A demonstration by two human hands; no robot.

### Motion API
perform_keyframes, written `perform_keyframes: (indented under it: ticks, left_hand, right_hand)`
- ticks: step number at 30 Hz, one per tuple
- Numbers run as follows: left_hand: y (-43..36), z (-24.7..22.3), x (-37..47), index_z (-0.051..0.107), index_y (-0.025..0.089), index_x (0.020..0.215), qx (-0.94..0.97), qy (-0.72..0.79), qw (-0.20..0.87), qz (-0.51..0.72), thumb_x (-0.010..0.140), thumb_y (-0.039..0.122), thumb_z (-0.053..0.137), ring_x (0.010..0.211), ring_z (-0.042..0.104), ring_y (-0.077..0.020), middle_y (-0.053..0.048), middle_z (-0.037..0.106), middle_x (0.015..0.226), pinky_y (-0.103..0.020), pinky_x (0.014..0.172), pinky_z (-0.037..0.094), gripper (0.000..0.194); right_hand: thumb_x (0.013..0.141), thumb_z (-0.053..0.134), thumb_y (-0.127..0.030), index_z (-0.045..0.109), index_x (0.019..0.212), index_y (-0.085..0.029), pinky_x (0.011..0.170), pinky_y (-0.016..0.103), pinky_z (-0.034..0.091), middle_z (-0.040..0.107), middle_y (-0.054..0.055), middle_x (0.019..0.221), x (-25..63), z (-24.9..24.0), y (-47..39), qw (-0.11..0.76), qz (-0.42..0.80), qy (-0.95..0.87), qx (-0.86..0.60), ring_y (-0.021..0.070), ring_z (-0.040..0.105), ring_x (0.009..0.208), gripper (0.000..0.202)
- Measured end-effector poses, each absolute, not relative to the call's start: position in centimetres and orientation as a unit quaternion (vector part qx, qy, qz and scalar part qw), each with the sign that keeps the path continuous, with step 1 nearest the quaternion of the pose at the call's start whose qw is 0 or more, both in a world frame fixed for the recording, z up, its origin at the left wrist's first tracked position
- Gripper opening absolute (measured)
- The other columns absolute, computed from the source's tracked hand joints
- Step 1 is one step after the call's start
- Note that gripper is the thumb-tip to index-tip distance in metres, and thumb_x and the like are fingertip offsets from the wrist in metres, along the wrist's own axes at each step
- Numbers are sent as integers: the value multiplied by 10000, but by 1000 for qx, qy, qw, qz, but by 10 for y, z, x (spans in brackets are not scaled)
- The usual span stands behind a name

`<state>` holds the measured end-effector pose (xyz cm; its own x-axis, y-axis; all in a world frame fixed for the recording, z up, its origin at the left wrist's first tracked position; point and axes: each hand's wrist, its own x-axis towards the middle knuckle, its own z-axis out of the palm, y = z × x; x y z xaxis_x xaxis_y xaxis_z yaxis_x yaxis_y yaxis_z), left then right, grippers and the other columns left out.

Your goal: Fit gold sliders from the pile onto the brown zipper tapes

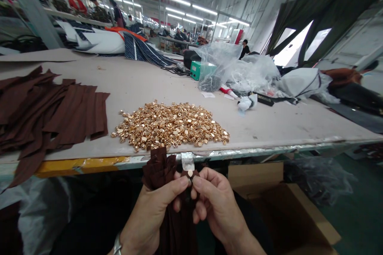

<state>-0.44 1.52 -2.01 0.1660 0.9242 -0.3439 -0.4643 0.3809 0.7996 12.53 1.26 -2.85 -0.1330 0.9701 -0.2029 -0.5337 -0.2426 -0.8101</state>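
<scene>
My left hand [161,203] is closed around a bundle of brown fabric strips [160,169], which look like zipper tapes and hang down below it. Thumb and fingers of my right hand [218,199] pinch the end of one brown strip, meeting my left fingertips there. Between both hands a small gold metal piece [190,173], seemingly a zipper slider, sits at the strip's end, right below a shiny metal tab [188,161] on the table edge. Just beyond lies a heap of similar gold pieces [170,125].
More brown strips [68,111] are piled at the left, partly overhanging the table edge [89,164]. A green box [196,70], clear plastic bags [251,72] and a red-and-white tube [228,91] lie at the back right. An open cardboard box [311,211] stands below right. Several people work far off.
</scene>
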Motion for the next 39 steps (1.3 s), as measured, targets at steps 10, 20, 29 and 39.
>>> perform_keyframes:
  ticks: [10,20,29,39]
  left_hand:
    - [14,-19,-3,629,159,589,287,448,690,491,705,291,727,451,464,-94,33,537,488,-223,449,405,202]
    - [12,-21,0,617,163,594,260,440,692,509,697,301,736,438,466,-95,41,541,482,-222,428,408,210]
    - [11,-18,2,613,165,598,236,408,718,513,709,281,725,427,495,-118,37,546,487,-263,430,462,196]
    - [11,-25,0,632,164,631,233,424,713,507,707,277,731,443,493,-95,31,571,516,-225,442,432,170]
  right_hand:
    - [735,742,-298,518,628,-135,299,138,468,636,-31,541,123,-27,15,540,701,-280,-372,17,451,258,297]
    - [718,749,-296,511,615,-141,284,137,451,624,-38,525,125,-27,15,539,704,-273,-374,12,420,248,302]
    - [703,759,-289,509,622,-142,287,137,455,624,-39,526,124,-28,14,540,710,-264,-366,9,416,246,301]
    - [707,759,-290,513,625,-137,290,138,461,626,-39,521,123,-26,13,543,709,-263,-365,7,419,247,300]
